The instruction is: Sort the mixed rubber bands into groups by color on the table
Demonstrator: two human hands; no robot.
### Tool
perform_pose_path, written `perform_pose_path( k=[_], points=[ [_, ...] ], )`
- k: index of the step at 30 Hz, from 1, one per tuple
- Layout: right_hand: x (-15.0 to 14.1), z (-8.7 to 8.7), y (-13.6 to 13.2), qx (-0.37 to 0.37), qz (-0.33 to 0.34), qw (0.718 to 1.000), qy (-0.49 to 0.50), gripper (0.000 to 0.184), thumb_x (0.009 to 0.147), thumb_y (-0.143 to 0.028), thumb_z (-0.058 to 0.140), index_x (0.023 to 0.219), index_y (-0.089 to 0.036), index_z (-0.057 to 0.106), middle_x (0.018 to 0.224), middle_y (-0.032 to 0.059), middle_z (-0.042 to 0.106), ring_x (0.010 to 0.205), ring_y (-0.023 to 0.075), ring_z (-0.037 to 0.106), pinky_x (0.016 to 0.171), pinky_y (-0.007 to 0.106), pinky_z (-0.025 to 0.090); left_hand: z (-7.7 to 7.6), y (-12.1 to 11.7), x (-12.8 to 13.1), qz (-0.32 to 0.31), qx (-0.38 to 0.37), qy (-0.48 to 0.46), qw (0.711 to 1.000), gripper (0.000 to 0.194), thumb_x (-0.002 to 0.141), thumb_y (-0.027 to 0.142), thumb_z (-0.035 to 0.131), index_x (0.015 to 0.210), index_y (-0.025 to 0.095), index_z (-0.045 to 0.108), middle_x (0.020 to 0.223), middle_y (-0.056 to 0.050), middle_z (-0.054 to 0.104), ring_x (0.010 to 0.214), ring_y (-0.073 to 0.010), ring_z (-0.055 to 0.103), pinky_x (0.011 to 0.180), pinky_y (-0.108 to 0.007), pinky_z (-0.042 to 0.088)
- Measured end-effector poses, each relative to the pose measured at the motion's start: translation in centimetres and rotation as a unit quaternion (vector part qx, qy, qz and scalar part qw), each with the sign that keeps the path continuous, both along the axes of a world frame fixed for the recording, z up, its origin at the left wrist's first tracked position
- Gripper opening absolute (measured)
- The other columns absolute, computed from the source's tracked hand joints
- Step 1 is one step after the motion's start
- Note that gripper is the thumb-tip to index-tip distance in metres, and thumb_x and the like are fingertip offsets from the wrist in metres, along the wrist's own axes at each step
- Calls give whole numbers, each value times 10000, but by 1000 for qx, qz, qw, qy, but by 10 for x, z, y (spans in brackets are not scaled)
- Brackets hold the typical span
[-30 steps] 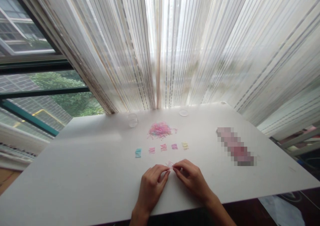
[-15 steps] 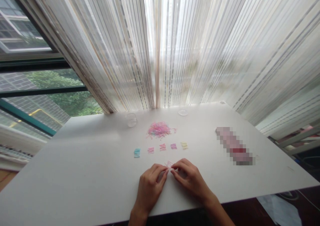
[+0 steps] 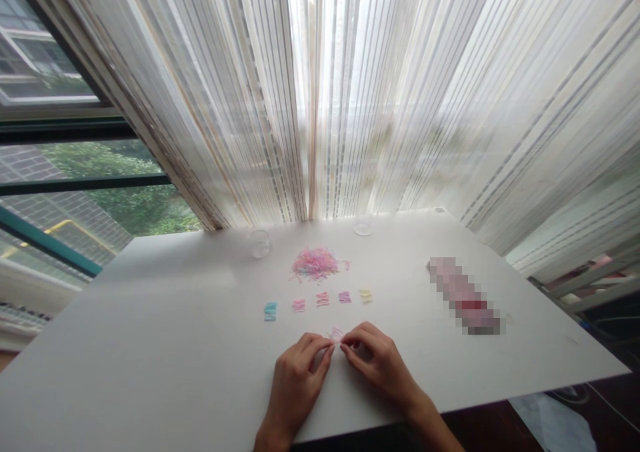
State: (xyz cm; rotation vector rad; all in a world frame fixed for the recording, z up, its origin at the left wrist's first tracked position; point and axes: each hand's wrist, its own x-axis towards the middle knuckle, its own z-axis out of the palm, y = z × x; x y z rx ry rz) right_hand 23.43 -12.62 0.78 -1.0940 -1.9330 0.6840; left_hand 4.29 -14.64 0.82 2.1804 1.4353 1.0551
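My left hand (image 3: 300,369) and my right hand (image 3: 380,359) rest near the table's front edge, fingertips almost meeting. Each hand is closed in a pinch at a small bunch of pale pink strands, which look like thin rubber bands (image 3: 335,334); how many lie between the fingertips is hidden. Beyond them runs a row of small sorted groups: blue bands (image 3: 271,311), pink bands (image 3: 299,305), coral-pink bands (image 3: 323,299), purple bands (image 3: 345,297) and yellow bands (image 3: 366,295). Farther back lies a loose mixed pile of bands (image 3: 316,264), mostly pink.
A clear round container (image 3: 261,244) stands at the back left of the white table (image 3: 165,345), and a clear round lid (image 3: 363,229) lies at the back right. A blurred-out pinkish long object (image 3: 463,295) is on the right. Striped curtains (image 3: 350,105) hang behind the table.
Both hands stay pinched at the pink bands, their fingertips shifting only slightly. The whole view has moved a little, so the table's things appear slightly farther left and mostly lower.
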Motion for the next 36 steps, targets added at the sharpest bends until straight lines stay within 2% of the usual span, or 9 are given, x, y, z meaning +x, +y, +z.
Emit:
perform_pose_path(
  k=[4,8,13,19,24,31,36],
  points=[
    [13,12,3,4,8,1000,-11,85,903,-164,599,878,-211,664,820,29,649,770,164,631,704,271,525,0,0,0,0,0,-7,1000,127,965,242,538,985,237,663,911,-14,689,766,-142,670,663,-220,537],
    [46,21,24,28,-33,998,-47,98,927,-205,578,911,-221,674,856,37,658,804,178,638,739,297,536,-1,0,0,2,4,2,1000,136,968,249,529,988,240,663,921,-14,691,752,-143,670,649,-225,537],
    [75,13,52,14,-49,995,-87,112,931,-244,585,901,-227,692,865,32,661,745,162,633,724,296,551,-3,0,0,4,2,18,1000,142,969,249,522,990,244,662,920,-12,691,741,-144,671,631,-227,532],
    [70,0,57,35,-47,994,-95,117,931,-231,570,944,-218,686,881,46,651,780,174,645,746,311,562,-3,2,1,8,-1,26,1000,137,965,248,524,968,246,661,901,-7,690,722,-143,668,634,-230,531],
    [65,1,52,74,-65,990,-103,105,918,-188,561,937,-209,662,858,48,637,761,181,631,719,319,557,-2,2,1,9,1,30,999,138,964,245,521,970,244,659,905,-10,691,724,-145,670,640,-233,534],
    [56,3,44,115,-14,982,-149,157,922,-145,546,958,-219,680,827,47,625,786,185,614,730,308,543,-1,1,0,4,-5,28,1000,160,973,247,503,975,238,662,912,-21,691,751,-146,674,657,-226,541],
    [58,2,46,125,-40,980,-152,210,913,-122,531,1040,-206,675,839,61,631,788,201,616,716,327,554,-2,1,0,7,-7,27,1000,173,980,266,494,974,233,663,912,-30,692,727,-143,668,645,-224,544]
  ],
)
